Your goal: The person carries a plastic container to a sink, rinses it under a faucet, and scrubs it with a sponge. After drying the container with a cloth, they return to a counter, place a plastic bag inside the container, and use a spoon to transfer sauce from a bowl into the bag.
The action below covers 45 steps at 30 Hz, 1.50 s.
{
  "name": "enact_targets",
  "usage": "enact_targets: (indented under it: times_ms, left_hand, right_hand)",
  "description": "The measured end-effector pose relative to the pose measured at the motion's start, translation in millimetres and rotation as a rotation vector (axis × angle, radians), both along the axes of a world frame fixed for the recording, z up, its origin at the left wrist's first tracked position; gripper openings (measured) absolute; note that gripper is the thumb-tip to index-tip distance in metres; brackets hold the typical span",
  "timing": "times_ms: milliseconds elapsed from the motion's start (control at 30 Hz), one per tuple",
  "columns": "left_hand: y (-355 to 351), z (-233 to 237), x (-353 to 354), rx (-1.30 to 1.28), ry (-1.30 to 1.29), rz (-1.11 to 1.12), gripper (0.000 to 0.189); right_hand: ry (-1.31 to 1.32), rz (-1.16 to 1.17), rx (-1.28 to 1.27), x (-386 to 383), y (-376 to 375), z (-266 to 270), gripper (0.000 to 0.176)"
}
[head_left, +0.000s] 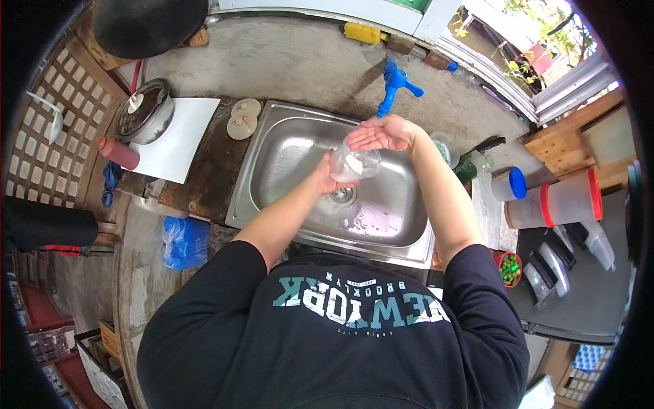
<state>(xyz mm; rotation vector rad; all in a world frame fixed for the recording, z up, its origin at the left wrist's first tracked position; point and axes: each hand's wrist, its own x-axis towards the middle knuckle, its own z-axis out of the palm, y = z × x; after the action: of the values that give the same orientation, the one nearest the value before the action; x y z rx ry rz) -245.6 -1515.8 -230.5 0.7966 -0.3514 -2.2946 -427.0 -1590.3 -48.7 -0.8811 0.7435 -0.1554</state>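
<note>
So there's a clear container (359, 165) held above the steel sink (279, 187), kinda tilted, with the drain (343, 195) just below it in the view. The left hand (327, 173) has it cupped from the side and underneath, fingers curled around the wall. The right hand (387, 133) is palm up near the container's upper end, fingers straight and pretty much pressed together; can't tell if they're actually touching it. That hand sits right under the blue faucet (392, 87). Left of the sink you've got pale round discs (243, 127), then a pot (161, 121) on a white sheet (194, 126). Over on the right there's a blue-lidded tub (505, 185) and a red bowl (519, 275) of small green things.
</note>
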Motion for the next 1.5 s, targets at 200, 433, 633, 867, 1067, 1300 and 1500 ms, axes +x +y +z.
enact_targets:
  times_ms: [200, 433, 633, 867, 1067, 1300, 1500]
  left_hand:
    - [-1.0, 21.3, 9.6, -0.125, -0.731, 0.421, 0.058]
    - [18.7, 39.4, 34.8, -0.806, -1.625, 0.593, 0.052]
    - [23.8, 29.5, 53.2, -0.944, -1.403, 0.708, 0.050]
    - [24.4, 22.7, 39.3, -0.153, -0.421, 0.455, 0.062]
    - [25.8, 6.5, 30.8, -0.045, -0.212, 0.276, 0.062]
    - [24.3, 25.8, 14.5, -0.073, -0.189, 0.154, 0.067]
    - [10.1, 12.4, 9.2, -0.080, -0.032, 0.055, 0.068]
  right_hand:
    - [0.033, -0.073, -0.063, -7.2, -9.2, -2.5, 0.036]
    - [0.134, -0.083, -0.122, 1.6, -10.7, -5.6, 0.036]
    - [0.146, -0.058, -0.115, 2.1, -14.1, -14.0, 0.035]
    - [0.089, -0.093, -0.090, 5.7, -7.4, -15.5, 0.035]
    - [0.035, -0.152, -0.082, 8.9, -1.7, -14.0, 0.038]
    - [0.091, -0.044, -0.100, -4.1, -1.3, -11.9, 0.039]
    - [0.110, 0.135, -0.075, -2.0, 4.2, 2.1, 0.035]
